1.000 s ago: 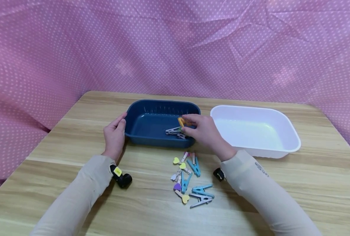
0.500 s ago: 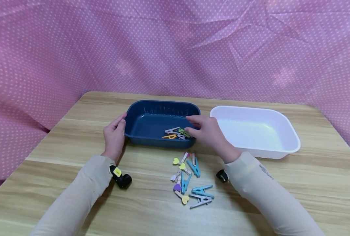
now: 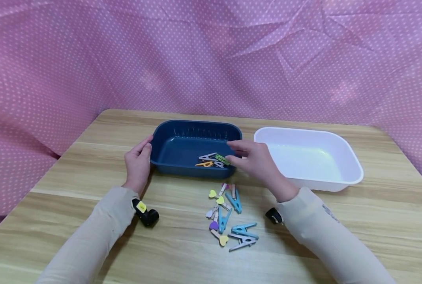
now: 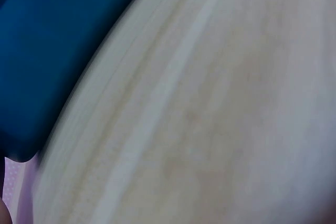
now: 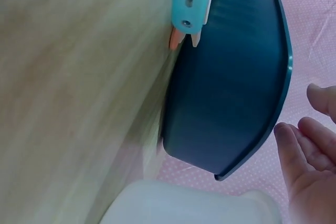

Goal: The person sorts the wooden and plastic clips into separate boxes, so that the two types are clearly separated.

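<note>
At the left end of the dark blue basin (image 3: 182, 170), my left hand (image 3: 138, 167) rests against the outside of the wall with straight fingers. My right hand (image 3: 255, 157) hovers over the basin's right end, thumb and fingers parted and holding nothing. Inside, below its fingertips, lie a green clothespin (image 3: 222, 159), an orange clothespin (image 3: 205, 164) and grey clothespins (image 3: 207, 157). The right wrist view shows the right hand's spread fingers (image 5: 294, 156) beside the basin's rim. Only a sliver of the left hand shows in the left wrist view.
In front of the basin lie several loose clothespins: blue ones (image 3: 244, 228), a grey one (image 3: 242, 241) and small wooden ones with hearts (image 3: 223, 240). A white basin (image 3: 306, 184) stands on the right of the wooden table (image 3: 72, 169). Pink dotted cloth (image 3: 196, 59) hangs behind.
My right hand has let go of the orange clothespin, which now lies in the blue basin. The hand has drawn slightly right. My left hand has not moved.
</note>
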The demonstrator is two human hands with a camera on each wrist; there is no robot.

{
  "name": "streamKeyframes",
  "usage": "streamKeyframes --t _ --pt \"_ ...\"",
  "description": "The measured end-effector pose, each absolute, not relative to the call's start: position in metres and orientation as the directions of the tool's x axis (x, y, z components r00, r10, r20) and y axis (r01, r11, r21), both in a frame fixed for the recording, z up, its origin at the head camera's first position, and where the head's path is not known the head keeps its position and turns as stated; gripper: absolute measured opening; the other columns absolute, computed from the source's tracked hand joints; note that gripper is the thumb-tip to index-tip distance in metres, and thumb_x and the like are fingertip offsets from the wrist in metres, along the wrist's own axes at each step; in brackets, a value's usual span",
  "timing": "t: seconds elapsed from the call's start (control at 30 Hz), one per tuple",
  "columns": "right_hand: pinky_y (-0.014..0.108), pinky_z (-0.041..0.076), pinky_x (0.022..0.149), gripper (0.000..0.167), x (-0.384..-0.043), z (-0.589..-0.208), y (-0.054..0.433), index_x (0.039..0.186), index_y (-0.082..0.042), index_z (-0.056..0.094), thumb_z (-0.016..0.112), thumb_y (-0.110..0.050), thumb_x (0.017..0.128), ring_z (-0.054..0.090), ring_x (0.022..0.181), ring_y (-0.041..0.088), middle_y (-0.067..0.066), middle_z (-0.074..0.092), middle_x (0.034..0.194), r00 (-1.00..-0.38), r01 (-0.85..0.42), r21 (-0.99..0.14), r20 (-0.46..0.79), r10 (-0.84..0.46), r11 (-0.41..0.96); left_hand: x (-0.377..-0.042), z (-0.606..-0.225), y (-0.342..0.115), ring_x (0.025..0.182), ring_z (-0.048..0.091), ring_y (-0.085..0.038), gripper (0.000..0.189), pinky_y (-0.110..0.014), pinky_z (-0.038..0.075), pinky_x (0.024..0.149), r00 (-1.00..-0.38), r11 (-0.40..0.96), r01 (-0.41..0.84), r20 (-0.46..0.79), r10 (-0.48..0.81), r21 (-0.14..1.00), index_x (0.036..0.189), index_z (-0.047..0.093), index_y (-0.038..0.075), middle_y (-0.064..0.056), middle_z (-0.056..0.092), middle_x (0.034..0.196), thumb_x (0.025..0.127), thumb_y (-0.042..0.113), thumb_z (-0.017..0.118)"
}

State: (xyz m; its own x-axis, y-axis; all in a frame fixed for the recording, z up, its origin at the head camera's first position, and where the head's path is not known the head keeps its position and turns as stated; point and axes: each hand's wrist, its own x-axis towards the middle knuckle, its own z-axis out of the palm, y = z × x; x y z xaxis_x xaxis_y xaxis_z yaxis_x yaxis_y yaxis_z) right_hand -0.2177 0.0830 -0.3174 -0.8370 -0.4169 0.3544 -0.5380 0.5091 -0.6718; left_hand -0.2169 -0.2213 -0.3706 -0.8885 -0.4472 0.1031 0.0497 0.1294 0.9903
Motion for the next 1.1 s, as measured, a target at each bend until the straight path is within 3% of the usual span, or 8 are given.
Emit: streamKeyframes --t 0.83,1.1 --pt "0.036 0.054 0.083 0.03 -0.204 -0.315 0.098 0.109 -0.002 0.068 0.071 -0.011 0.08 0.065 0.095 0.028 0.014 0.067 0.107 -0.828 -0.539 -0.687 0.326 -0.456 0.488 -0.215 -0.371 -0.221 0.128 0.043 -0.009 0.032 -0.027 0.037 0.104 -0.889 0.107 0.042 0.086 -0.45 0.993 0.126 0.059 0.017 0.002 0.052 0.135 0.097 0.022 0.047" --pt "0.033 0.055 0.08 0.029 -0.201 -0.318 0.103 0.107 -0.002 0.068 0.072 -0.008 0.079 0.066 0.092 0.025 0.015 0.068 0.104 -0.789 -0.584 -0.678 0.341 -0.511 0.447 -0.215 -0.369 -0.22 0.129 0.042 -0.009 0.032 -0.028 0.037 0.105 -0.895 0.112 0.03 0.077 -0.439 0.993 0.127 0.058 0.019 0.003 0.05 0.137 0.098 0.024 0.046"
